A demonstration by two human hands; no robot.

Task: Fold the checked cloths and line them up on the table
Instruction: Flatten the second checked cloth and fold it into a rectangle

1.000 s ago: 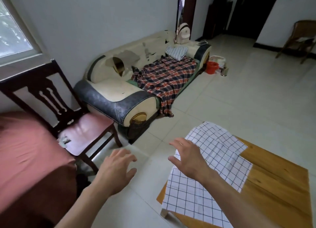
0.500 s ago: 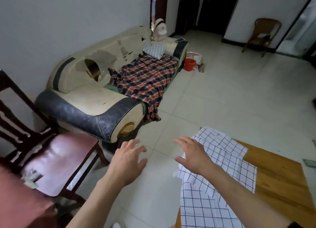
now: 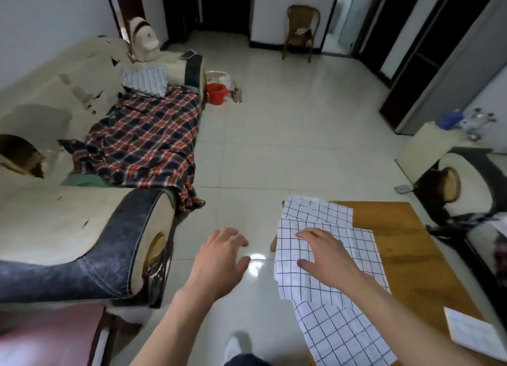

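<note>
The right hand (image 3: 327, 258) has its grip spread, fingers straight, over the checked cloths (image 3: 326, 261); whether it touches them cannot be told. The cloths lie overlapping beneath and around it on the wooden surface (image 3: 406, 245), draping past its near-left edge. The left hand (image 3: 219, 258), grip loosely spread and holding nothing, hovers over the floor (image 3: 288, 146) just left of the cloths. Farther left stands a sofa (image 3: 82, 220).

no text, label, brand or number can be read anywhere; the sheet of paper (image 3: 473, 335) on the table (image 3: 406, 245) is too blurred.
</note>
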